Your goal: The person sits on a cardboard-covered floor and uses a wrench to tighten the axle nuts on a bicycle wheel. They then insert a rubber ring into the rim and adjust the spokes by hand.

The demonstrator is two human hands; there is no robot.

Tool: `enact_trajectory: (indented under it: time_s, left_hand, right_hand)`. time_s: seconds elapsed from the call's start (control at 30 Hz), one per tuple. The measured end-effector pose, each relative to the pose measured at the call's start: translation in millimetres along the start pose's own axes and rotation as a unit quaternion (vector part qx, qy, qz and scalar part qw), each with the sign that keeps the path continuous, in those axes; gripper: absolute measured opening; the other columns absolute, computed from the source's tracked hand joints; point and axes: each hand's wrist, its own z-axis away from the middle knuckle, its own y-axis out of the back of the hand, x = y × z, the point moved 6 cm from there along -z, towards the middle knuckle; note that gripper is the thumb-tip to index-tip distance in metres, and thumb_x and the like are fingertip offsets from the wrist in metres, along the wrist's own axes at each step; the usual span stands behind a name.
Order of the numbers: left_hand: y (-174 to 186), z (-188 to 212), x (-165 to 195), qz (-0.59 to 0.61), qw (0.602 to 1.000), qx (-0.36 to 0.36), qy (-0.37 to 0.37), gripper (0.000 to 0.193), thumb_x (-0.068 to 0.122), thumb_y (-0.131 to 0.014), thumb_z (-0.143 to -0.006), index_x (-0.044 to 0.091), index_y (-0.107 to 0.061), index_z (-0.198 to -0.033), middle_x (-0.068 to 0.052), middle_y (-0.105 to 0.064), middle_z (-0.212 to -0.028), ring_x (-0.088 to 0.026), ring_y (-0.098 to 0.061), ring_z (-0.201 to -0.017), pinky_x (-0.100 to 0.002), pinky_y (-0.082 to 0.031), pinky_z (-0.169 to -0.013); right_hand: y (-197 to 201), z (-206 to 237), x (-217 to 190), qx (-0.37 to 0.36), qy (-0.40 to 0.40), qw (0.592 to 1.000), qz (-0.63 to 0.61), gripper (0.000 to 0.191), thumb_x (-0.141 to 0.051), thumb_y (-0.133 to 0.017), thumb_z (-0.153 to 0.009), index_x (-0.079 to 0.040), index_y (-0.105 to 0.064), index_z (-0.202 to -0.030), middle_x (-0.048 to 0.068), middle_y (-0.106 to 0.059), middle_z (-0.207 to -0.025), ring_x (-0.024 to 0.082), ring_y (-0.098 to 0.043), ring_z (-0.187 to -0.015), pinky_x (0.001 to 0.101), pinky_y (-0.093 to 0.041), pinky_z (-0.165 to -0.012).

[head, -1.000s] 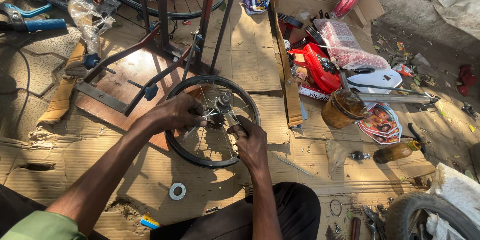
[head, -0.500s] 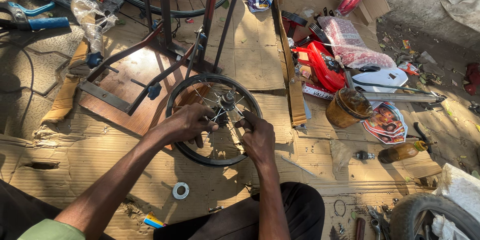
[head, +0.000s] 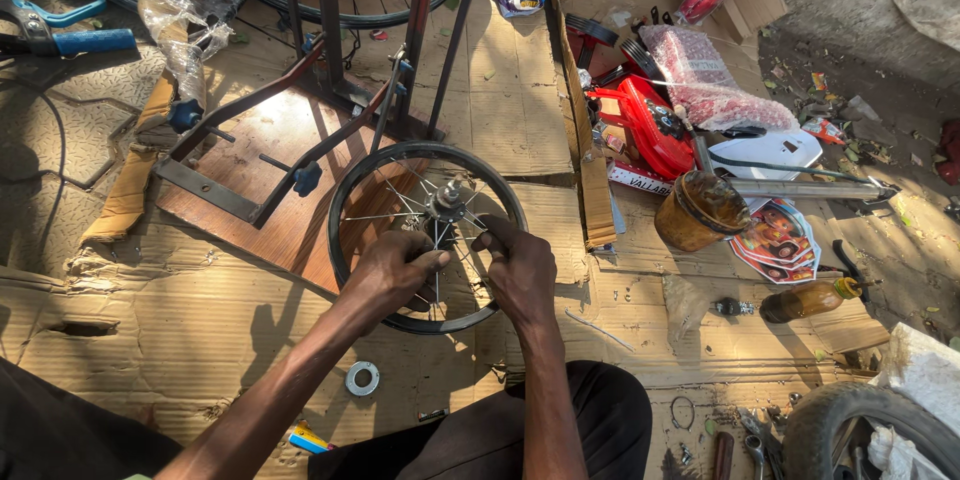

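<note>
Hands [head: 395, 270] [head: 520, 270] pinch wheel [head: 428, 236] spokes; red printed packet [head: 712, 90] lies right.

Open-air bike repair spot: cardboard floor [head: 200, 330], metal wheel stand [head: 330, 90] just beyond hands, tyres [head: 850, 420], pliers [head: 60, 35], grease jar [head: 700, 210] to right.

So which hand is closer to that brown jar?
Right. The right hand grips the wheel spokes on the side toward the brown jar; the left hand is farther.

A red-speckled clear bag [head: 712, 80] lies at my upper right. Below it sits a white-and-red box [head: 640, 178]. A colourful printed sheet [head: 775, 238] lies right of that.
</note>
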Motion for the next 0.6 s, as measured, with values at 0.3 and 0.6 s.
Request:
enact_trajectory:
  time_s: [0.3, 0.6]
  left_hand:
    - [-5, 16, -10, 0.189, 0.981, 0.027, 0.027, 0.037, 0.032, -0.070, -0.093, -0.002, -0.078, -0.102, -0.020, -0.076, -0.091, -0.022, -0.070, -0.074, -0.036, -0.064, -0.066]
    - [-19, 29, -10, 0.376, 0.922, -0.018, 0.084, 0.032, 0.021, -0.066, -0.095, -0.009, -0.066, -0.107, -0.019, -0.069, -0.091, -0.023, -0.072, -0.067, -0.031, -0.066, -0.057]
  right_hand:
    - [-4, 5, -12, 0.053, 0.094, 0.987, 0.116, 0.039, 0.004, -0.058, -0.081, -0.010, -0.077, -0.112, 0.003, -0.080, -0.092, 0.021, -0.073, -0.076, 0.0386, -0.054, -0.063]
    - [2, 9, -8, -0.023, 0.071, 0.996, 0.048, 0.046, 0.005, -0.060, -0.076, -0.007, -0.076, -0.117, 0.012, -0.077, -0.095, 0.023, -0.072, -0.076, 0.0375, -0.056, -0.070]
